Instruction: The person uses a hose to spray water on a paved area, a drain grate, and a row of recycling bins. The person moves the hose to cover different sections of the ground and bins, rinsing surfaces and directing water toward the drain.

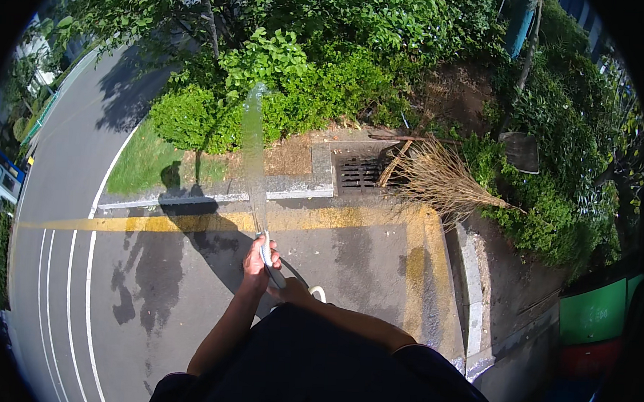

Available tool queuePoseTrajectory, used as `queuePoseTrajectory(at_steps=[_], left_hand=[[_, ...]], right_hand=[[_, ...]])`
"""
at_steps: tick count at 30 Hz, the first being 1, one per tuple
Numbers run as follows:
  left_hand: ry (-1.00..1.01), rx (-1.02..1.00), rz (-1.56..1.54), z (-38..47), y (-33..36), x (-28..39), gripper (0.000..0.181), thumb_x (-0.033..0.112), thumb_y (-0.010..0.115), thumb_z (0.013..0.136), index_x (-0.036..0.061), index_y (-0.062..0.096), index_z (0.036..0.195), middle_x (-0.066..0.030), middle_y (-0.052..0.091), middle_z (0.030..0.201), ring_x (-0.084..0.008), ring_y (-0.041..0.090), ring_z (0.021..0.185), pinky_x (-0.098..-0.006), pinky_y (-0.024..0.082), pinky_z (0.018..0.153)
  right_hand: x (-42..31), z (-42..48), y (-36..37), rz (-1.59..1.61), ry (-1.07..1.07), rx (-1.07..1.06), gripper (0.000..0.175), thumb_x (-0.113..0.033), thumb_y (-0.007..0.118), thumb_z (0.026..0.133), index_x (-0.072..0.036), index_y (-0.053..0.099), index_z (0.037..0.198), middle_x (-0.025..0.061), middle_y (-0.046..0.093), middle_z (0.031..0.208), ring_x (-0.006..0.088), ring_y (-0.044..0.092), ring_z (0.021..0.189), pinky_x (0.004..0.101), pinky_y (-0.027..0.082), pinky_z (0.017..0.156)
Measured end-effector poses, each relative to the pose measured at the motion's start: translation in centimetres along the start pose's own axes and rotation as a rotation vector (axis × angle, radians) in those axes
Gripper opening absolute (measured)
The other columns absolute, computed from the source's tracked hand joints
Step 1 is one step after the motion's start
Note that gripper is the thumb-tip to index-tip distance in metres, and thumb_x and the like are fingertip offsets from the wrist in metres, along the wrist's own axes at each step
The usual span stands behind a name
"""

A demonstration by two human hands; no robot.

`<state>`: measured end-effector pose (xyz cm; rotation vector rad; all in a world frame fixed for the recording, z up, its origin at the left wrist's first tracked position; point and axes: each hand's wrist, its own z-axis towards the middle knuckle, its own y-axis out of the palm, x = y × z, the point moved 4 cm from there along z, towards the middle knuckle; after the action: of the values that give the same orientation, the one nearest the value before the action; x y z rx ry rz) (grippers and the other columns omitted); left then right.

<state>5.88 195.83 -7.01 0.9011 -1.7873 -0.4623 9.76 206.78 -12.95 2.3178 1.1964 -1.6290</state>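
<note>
My left hand [254,262] is closed around the white end of a water hose [266,254], with the thumb and fingertips near its mouth. Just behind it, my right hand [291,291] grips the hose lower down, partly hidden by my forearm and dark shirt. From the hose mouth a flat, clear sheet of water [254,126] shoots forward over the kerb toward the green shrubs [328,86]. A pale loop of hose [317,293] shows beside my right wrist.
A stone kerb [289,191] edges the planting bed beyond a yellow painted line [321,219]. To the right, a twig broom [449,177] lies beside a drain grate [359,173]. A dustpan-like scoop [519,152] rests in shrubs. A green bin [592,312] stands lower right.
</note>
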Motion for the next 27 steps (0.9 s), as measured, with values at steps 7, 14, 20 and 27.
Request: queuePoseTrajectory(at_steps=[7,14,20,27], left_hand=[[0.026,0.036,0.022,0.9,-1.5,0.3,0.026,0.031,0.057,0.087,0.0106,0.048,0.102,-0.004,0.05,0.075,-0.0165,0.051,0.052,-0.0316,0.044,0.046],[0.029,-0.013,-0.026,1.4,-2.5,0.2,0.027,0.03,0.058,0.086,0.0092,0.049,0.101,-0.0051,0.05,0.075,-0.018,0.052,0.055,-0.0324,0.044,0.047],[0.031,-0.047,-0.032,0.7,-2.5,-0.8,0.026,0.03,0.059,0.086,0.0074,0.051,0.096,-0.005,0.051,0.075,-0.0178,0.053,0.056,-0.0324,0.046,0.049],[0.025,0.062,0.019,0.1,-1.7,-0.8,0.027,0.031,0.058,0.086,0.0042,0.051,0.084,-0.0049,0.049,0.067,-0.0172,0.051,0.051,-0.031,0.046,0.047]], right_hand=[[3.0,3.7,2.1,-0.032,0.035,-0.15,0.066,-0.062,0.066,0.065,0.002,0.066,0.078,0.021,0.065,0.075,0.0345,0.065,0.076,0.0426,0.048,0.068],[3.2,3.6,2.2,-0.043,0.034,-0.136,0.069,-0.063,0.067,0.064,0.005,0.066,0.08,0.0245,0.064,0.078,0.0357,0.065,0.079,0.0419,0.048,0.07],[4.2,2.8,2.5,-0.026,0.064,-0.142,0.069,-0.063,0.066,0.065,0.005,0.066,0.081,0.0252,0.064,0.079,0.0356,0.065,0.081,0.0421,0.048,0.072],[3.6,1.7,1.9,-0.021,0.058,-0.116,0.054,-0.053,0.068,0.07,0.001,0.062,0.07,0.0117,0.062,0.065,0.0249,0.061,0.064,0.037,0.044,0.061]])
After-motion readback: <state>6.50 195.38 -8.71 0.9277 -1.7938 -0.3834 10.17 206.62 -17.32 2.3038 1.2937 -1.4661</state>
